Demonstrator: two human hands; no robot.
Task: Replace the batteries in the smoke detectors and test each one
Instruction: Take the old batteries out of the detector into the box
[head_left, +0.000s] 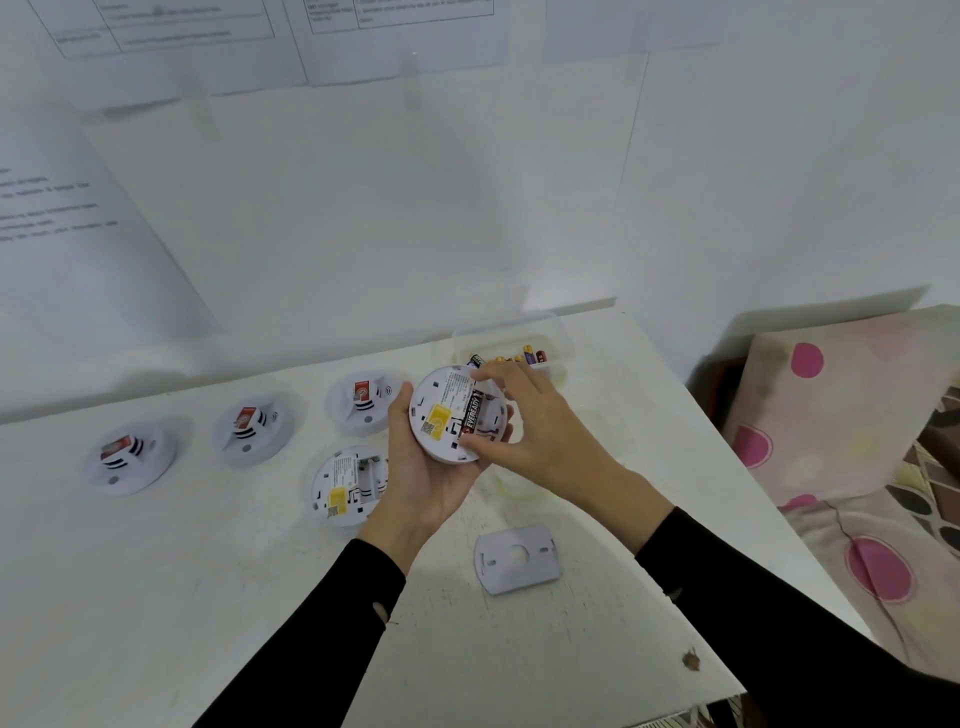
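White tabletop (519, 649), far right corner: my left hand (431, 467) cups the upturned smoke detector (452, 415) above it. My right hand (540, 421) pinches the black battery (474, 418) by both ends, its long axis aligned with the bay.

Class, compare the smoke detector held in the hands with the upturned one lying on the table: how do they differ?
The held detector is tilted in the left hand; the table detector lies flat. The held one carries a black battery under the right hand; the other's bay looks empty. Both are white, round, yellow-labelled.
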